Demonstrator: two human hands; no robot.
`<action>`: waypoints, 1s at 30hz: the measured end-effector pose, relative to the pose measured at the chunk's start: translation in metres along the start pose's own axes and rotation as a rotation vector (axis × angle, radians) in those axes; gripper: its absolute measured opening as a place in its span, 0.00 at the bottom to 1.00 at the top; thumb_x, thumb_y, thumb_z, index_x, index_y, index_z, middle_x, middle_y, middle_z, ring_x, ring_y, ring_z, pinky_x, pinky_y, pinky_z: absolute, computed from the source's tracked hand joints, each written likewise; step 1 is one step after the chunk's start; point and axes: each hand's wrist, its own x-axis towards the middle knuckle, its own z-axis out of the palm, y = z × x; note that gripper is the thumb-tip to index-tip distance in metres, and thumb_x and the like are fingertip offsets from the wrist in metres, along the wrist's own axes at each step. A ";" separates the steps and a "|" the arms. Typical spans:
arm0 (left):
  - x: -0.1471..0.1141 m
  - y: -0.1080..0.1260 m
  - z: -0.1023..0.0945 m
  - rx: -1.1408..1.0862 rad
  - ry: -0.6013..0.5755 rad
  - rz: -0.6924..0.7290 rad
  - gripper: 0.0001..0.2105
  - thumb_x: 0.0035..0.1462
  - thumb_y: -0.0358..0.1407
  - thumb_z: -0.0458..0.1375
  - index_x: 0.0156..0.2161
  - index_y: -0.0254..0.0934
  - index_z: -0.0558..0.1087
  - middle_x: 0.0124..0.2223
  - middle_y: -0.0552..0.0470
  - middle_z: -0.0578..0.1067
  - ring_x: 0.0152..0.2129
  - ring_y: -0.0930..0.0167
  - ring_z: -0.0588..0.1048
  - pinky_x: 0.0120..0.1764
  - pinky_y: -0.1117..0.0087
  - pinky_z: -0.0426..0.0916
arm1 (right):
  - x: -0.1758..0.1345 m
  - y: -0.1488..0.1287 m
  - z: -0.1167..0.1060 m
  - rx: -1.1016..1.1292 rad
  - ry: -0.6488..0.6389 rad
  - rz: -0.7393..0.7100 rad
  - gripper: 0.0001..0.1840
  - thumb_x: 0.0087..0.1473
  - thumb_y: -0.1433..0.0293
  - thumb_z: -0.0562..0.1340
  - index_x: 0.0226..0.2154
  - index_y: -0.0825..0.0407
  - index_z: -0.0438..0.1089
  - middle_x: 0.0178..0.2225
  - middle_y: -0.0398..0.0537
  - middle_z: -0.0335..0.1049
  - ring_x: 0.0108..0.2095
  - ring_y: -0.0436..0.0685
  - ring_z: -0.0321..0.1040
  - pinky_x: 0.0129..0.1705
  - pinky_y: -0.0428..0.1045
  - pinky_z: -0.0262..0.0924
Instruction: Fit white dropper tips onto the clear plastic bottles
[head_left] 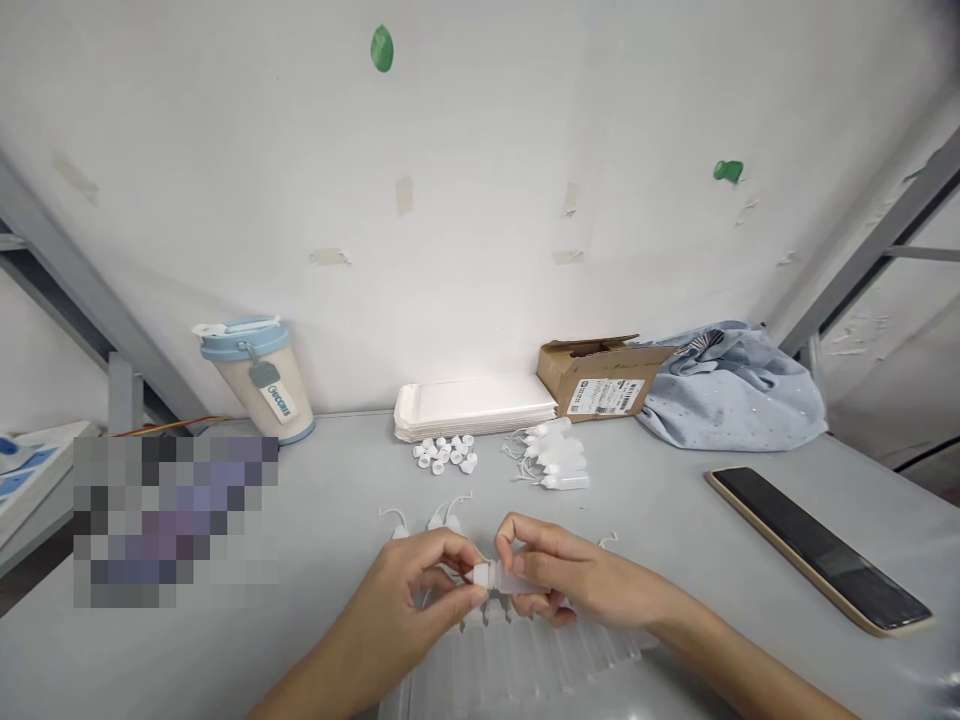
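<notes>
In front of me, my left hand [424, 590] pinches a small white cap [481, 574] between thumb and fingertips. The cap sits at the end of a small translucent plastic bottle [510, 580], which my right hand [570, 570] grips by its body. The bottle lies roughly level between both hands. Just below, a row of translucent tube-like bottles [525, 655] lies side by side, partly covered by my hands. Behind my fingers several pieces with thin white tails [442, 520] poke out. Farther back are loose white caps [444, 455] and a pile of small bottles with thin tails [555, 460].
On the grey table [330, 500], a stack of white envelopes [472, 405] and an opened cardboard box [604, 380] stand by the wall. A blue-lidded cup [259, 385] is at left. Blue cloth [735, 395] and a phone [817, 550] are at right.
</notes>
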 end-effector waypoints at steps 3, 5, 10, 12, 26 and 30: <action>-0.001 0.001 0.003 0.044 0.078 0.072 0.04 0.51 0.35 0.58 0.33 0.38 0.70 0.34 0.55 0.71 0.26 0.74 0.71 0.32 0.75 0.67 | 0.000 0.001 -0.001 0.025 0.002 -0.019 0.07 0.59 0.63 0.51 0.33 0.49 0.55 0.20 0.35 0.49 0.21 0.46 0.43 0.23 0.43 0.40; -0.001 0.000 0.005 0.005 0.088 0.079 0.05 0.52 0.37 0.58 0.34 0.38 0.71 0.33 0.55 0.72 0.26 0.74 0.71 0.31 0.75 0.66 | 0.001 0.000 -0.001 0.031 -0.001 -0.032 0.07 0.59 0.63 0.51 0.33 0.49 0.54 0.20 0.35 0.49 0.22 0.46 0.43 0.23 0.43 0.40; 0.005 -0.004 0.006 -0.140 -0.012 -0.050 0.17 0.55 0.46 0.52 0.28 0.34 0.72 0.23 0.54 0.71 0.19 0.75 0.69 0.24 0.76 0.65 | -0.001 -0.002 0.002 0.034 -0.020 -0.061 0.08 0.59 0.63 0.52 0.32 0.49 0.55 0.19 0.34 0.47 0.23 0.47 0.45 0.22 0.43 0.40; 0.007 -0.006 0.006 -0.168 -0.069 -0.124 0.22 0.55 0.50 0.50 0.24 0.32 0.70 0.20 0.54 0.69 0.14 0.76 0.66 0.18 0.76 0.61 | -0.001 -0.002 0.003 0.019 -0.012 -0.069 0.09 0.59 0.62 0.52 0.33 0.50 0.55 0.20 0.34 0.48 0.22 0.47 0.44 0.23 0.43 0.40; 0.003 0.000 0.004 -0.123 -0.044 0.002 0.15 0.56 0.45 0.52 0.33 0.35 0.73 0.27 0.53 0.71 0.21 0.74 0.68 0.27 0.75 0.66 | -0.002 -0.001 0.004 -0.023 0.017 -0.100 0.10 0.60 0.60 0.51 0.33 0.49 0.54 0.21 0.34 0.46 0.21 0.46 0.43 0.24 0.43 0.43; 0.005 -0.009 0.011 -0.176 -0.088 -0.116 0.23 0.56 0.52 0.47 0.25 0.33 0.68 0.19 0.55 0.67 0.13 0.76 0.66 0.16 0.76 0.60 | -0.003 -0.001 0.006 -0.032 0.029 -0.103 0.11 0.59 0.59 0.52 0.33 0.50 0.54 0.21 0.35 0.48 0.21 0.46 0.43 0.23 0.43 0.42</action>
